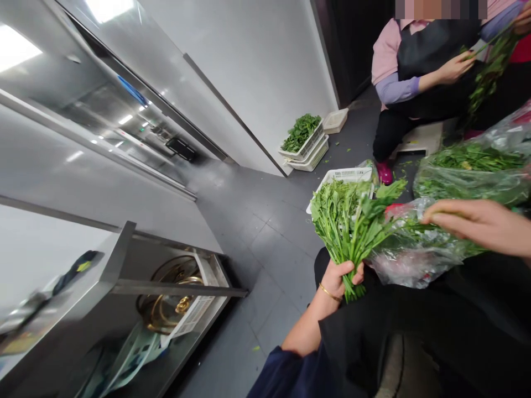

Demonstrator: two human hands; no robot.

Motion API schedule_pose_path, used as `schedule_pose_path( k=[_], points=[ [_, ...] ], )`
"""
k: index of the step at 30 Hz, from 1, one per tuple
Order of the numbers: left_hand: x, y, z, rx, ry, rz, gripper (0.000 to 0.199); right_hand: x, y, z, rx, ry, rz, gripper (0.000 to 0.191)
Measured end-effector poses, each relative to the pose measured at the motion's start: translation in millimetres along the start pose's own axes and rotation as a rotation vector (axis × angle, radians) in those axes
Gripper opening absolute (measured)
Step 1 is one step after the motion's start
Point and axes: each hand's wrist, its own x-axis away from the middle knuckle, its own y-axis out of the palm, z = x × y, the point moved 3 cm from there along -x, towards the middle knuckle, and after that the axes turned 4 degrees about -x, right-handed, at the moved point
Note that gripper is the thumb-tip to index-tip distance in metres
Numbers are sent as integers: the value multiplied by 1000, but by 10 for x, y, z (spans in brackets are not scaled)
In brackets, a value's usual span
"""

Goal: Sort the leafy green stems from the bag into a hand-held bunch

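Note:
My left hand (342, 279) is wrapped round the stems of a bunch of leafy greens (346, 226), its leaves fanned upward. Behind the bunch is a white basket (327, 179) with more greens in it. To the right, my right hand (468, 218) is over a clear plastic bag (415, 265) of greens. Its fingers are stretched forward and pressed together; whether a stem is between them is too small to tell.
Another person (435, 61) sits across at the upper right, holding long greens. Near them lies a large bag of greens (477, 160). Stacked baskets (309, 155) stand by the wall. A metal shelf (178, 290) with pot lids is at the lower left.

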Motion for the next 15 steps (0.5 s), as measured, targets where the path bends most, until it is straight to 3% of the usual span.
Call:
schedule_pose_path(
  k=[2, 5, 7, 10, 15],
  points=[
    [2, -12, -19, 25, -13, -30, 44, -83, 264, -75, -96, 104, -146, 47],
    [11, -21, -39, 24, -42, -57, 40, -259, 448, -82, -302, 341, -151, 51],
    [17, -20, -49, 23, -61, -66, 37, -361, 507, -80, -455, 426, -182, 47],
    [18, -28, -69, 41, -67, -59, 36, -432, 585, -96, -630, 439, -240, 46],
    [-8, -33, -90, 63, -80, -49, 36, -355, 695, -47, -823, 426, -131, 49]
  ],
)
